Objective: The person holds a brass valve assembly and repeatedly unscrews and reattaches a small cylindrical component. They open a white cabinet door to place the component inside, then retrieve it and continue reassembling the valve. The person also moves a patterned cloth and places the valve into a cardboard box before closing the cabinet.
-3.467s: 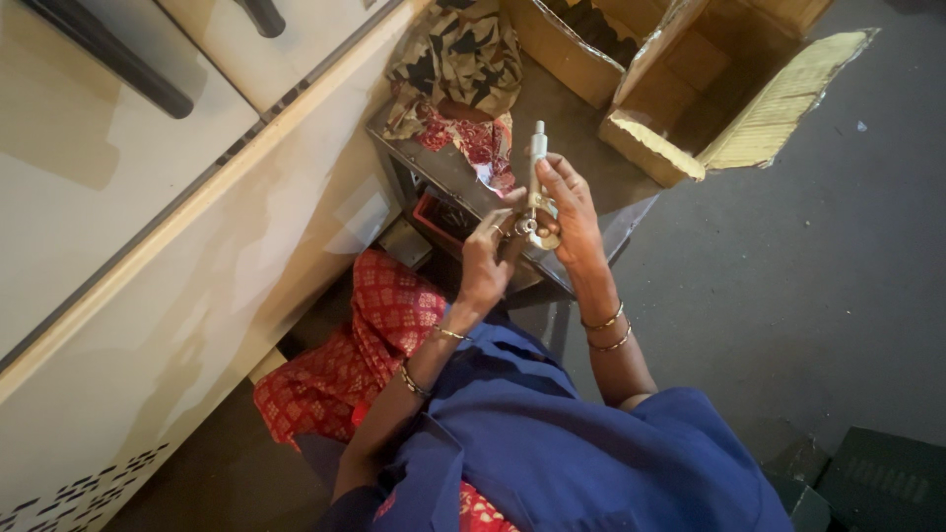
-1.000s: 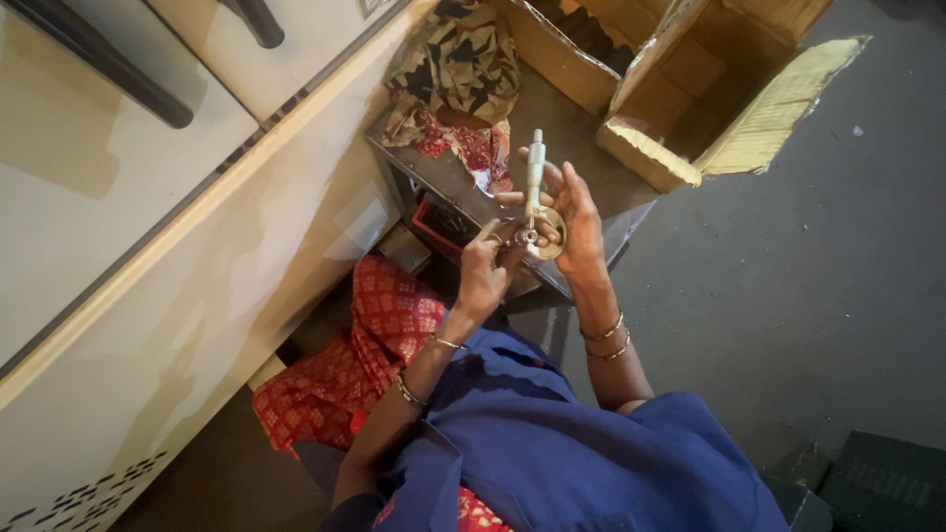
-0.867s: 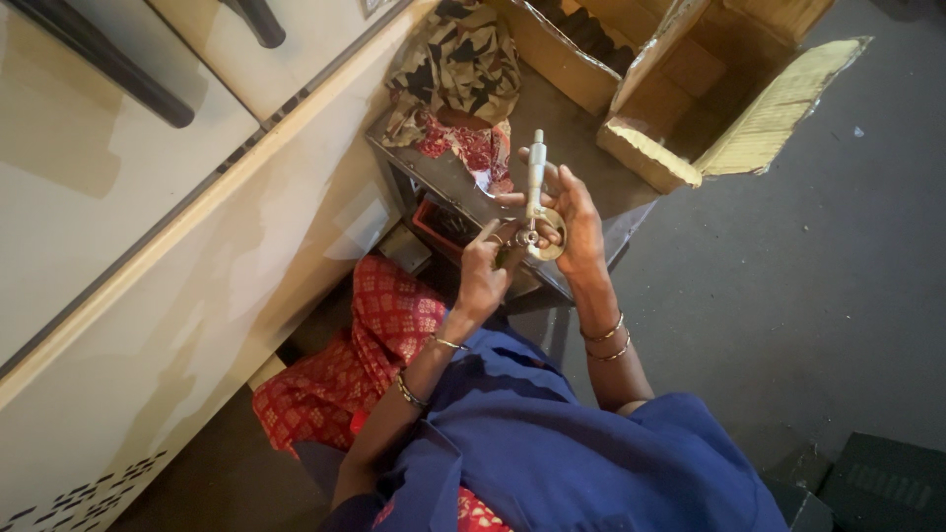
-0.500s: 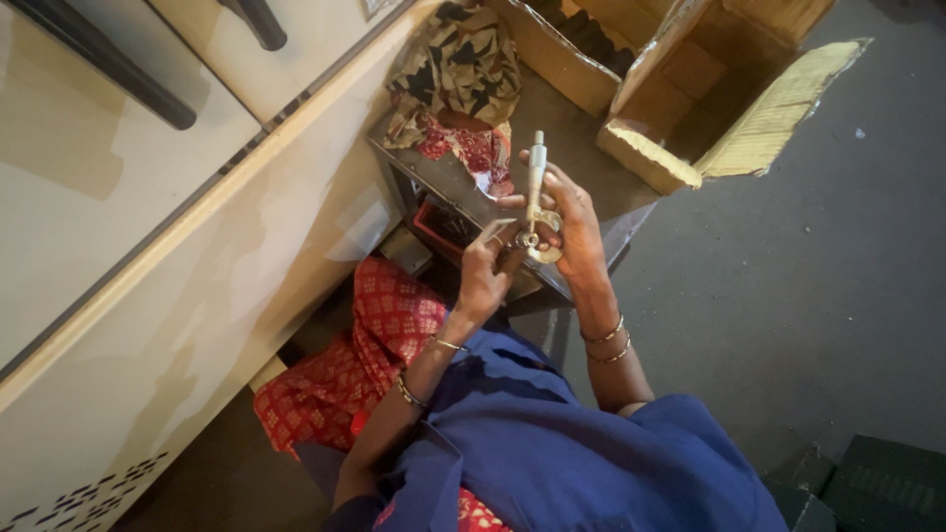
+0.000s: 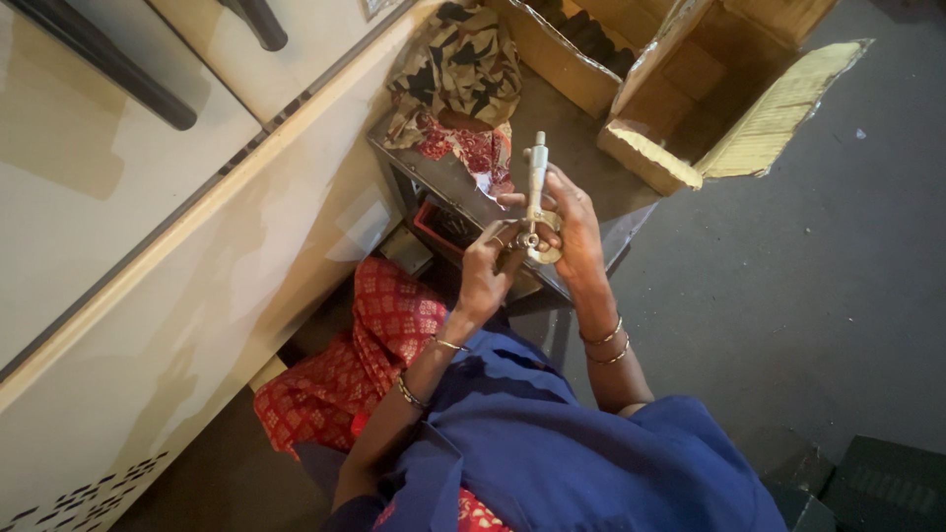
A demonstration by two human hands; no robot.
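An open cardboard box [image 5: 709,89] is seen at the top right, lying on the grey floor [image 5: 808,296] with its flaps [image 5: 788,108] spread; its inside is shown bare as far as can be seen. A second box [image 5: 562,49] beside it is cut off by the top edge, and dark items in it cannot be made out. A metal tray [image 5: 443,182] is set below these, between the boxes and the person's knees; a red patterned cloth [image 5: 473,148] is laid in it, with a camouflage cloth [image 5: 458,69] bunched above. The lower contents of the tray are hidden in shadow and behind the hands.

A cream cabinet [image 5: 148,246] with dark handles [image 5: 108,64] is cut off at the left. A dark crate [image 5: 877,483] is only partly shown at the bottom right.

A small metal part [image 5: 537,212], a pale rod rising from a round brass-coloured base, is held upright over the tray. The right hand [image 5: 576,222] is closed around the base from behind, thumb and fingers curled. The left hand [image 5: 488,271] is brought up from below and left, its fingertips pinched at the base just beside the right hand's thumb. What the fingertips grip there is too small to tell. Bangles [image 5: 606,345] are worn on the right wrist, and a blue garment [image 5: 552,443] is seen below.
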